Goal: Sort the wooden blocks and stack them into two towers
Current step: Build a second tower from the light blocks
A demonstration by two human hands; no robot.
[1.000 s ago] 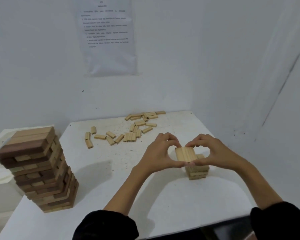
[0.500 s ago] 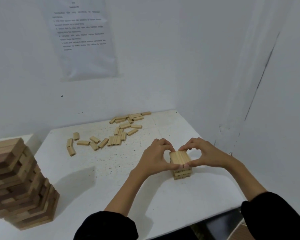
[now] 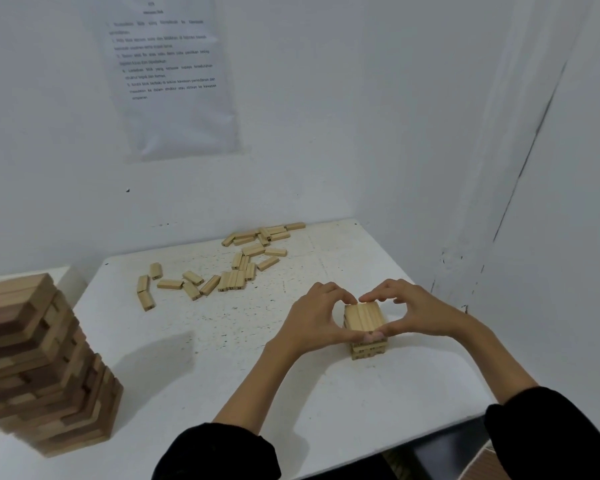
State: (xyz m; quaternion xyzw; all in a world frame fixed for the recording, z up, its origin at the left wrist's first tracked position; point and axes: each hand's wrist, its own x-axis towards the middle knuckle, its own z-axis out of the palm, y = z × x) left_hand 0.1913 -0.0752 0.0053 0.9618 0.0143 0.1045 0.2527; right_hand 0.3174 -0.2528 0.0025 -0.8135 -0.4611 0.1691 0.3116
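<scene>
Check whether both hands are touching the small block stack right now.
Touching. Head view: left hand and right hand cup the small stack, thumbs and fingertips pressed against its top layer.

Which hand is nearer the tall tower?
Left. The left hand grips the small stack on its left side, toward the tall tower; the right hand grips its right side, farther away.

Left sleeve black, soft fabric, bunched near elbow; right sleeve same.
</scene>
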